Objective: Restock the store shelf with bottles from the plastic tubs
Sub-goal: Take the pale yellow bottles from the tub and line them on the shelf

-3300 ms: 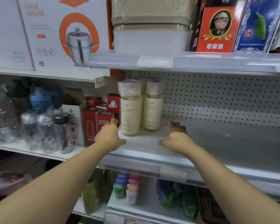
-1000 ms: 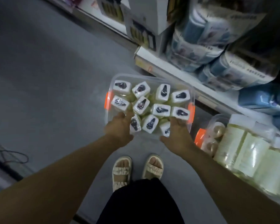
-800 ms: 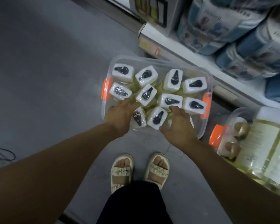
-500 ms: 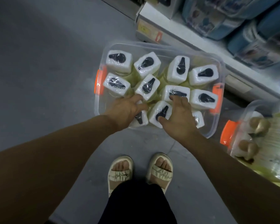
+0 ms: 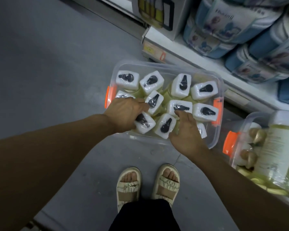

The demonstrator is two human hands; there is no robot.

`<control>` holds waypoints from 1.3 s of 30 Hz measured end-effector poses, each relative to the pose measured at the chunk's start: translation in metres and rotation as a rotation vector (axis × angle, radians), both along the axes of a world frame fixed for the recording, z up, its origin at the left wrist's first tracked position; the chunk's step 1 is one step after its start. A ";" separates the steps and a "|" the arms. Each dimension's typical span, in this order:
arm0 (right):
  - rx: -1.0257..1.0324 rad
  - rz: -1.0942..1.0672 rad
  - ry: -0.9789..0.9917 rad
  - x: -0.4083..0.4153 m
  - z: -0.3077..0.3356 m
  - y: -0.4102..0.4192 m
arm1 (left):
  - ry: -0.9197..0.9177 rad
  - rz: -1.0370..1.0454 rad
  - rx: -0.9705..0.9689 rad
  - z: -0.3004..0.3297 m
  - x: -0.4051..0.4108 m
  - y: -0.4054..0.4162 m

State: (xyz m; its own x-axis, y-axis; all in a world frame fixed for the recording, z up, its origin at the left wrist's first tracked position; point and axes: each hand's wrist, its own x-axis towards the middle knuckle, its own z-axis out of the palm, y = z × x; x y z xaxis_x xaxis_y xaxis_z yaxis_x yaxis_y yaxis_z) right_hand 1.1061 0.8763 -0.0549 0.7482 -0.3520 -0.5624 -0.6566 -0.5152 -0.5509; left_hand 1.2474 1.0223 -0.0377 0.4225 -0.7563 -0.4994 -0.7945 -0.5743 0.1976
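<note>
A clear plastic tub (image 5: 215, 75) with orange handles sits on the grey floor in front of my feet. It holds several upright bottles of yellowish liquid with wrapped white caps (image 5: 180, 84). My left hand (image 5: 124, 112) reaches into the tub's near left corner, fingers curled around the cap of the near-left bottle (image 5: 144, 123). My right hand (image 5: 186, 133) lies over the near right bottles, fingers apart, fingertips touching the cap of a middle bottle (image 5: 179, 106). A bottle under that hand is mostly hidden.
A second clear tub (image 5: 247, 120) with an orange handle stands to the right, holding larger labelled bottles. The bottom store shelf (image 5: 178, 49) runs behind both tubs, stacked with blue tissue packs (image 5: 223, 25) and a box. My sandalled feet (image 5: 147, 182) stand just short of the tub.
I turned from the upper shelf down to the tub on the floor. Both hands moved lower into the tub; my left hand has closed around the near-left bottle's cap.
</note>
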 end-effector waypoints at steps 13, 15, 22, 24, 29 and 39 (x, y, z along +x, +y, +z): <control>0.395 -0.106 -0.055 0.043 0.073 -0.007 | 0.408 0.346 -0.137 0.128 0.077 -0.051; 0.393 -0.155 -0.096 0.048 0.076 -0.010 | 0.511 0.428 -0.213 0.138 0.082 -0.059; 0.178 -0.292 -0.248 0.056 0.086 -0.036 | 0.782 0.863 -0.575 0.133 0.070 -0.084; 0.152 -0.329 -0.256 0.055 0.087 -0.041 | 0.781 0.909 -0.612 0.127 0.061 -0.090; 0.045 -0.408 -0.276 0.051 0.094 -0.044 | 0.857 0.981 -0.568 0.123 0.042 -0.096; -0.137 -0.301 -0.312 0.057 0.108 -0.041 | 0.952 1.088 -0.693 0.121 0.030 -0.101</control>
State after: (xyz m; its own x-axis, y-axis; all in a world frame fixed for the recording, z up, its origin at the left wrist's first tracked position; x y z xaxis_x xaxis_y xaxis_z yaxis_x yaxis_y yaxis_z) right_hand 1.1634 0.8356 0.0533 0.7274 -0.6351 -0.2598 -0.6019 -0.4088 -0.6860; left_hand 1.2777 0.9215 0.0836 0.6359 -0.4996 -0.5882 0.4720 -0.3513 0.8086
